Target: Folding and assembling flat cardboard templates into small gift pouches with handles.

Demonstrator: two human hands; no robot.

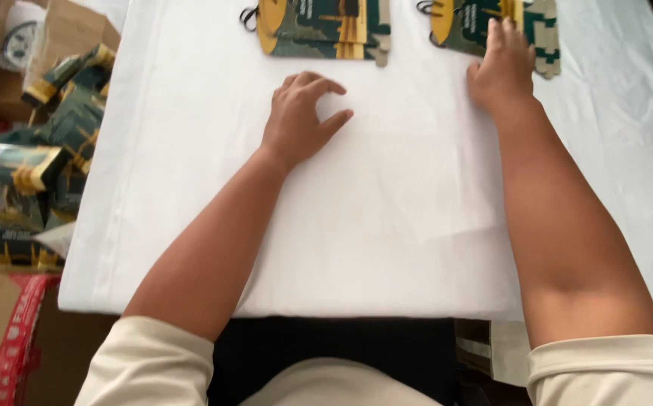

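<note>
Near, on the smooth white cloth of the worktop [386, 225], left hand [300, 116] curled loose and holding nothing, right hand [503, 68] open and flat, pressing the far right green-and-yellow flat card pack [462, 26] still, beside a matching left pack [319, 26].

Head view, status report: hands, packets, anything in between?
Left hand curled, empty, on white cloth. Right hand flat on right packet. Left packet untouched. Nothing between.
</note>
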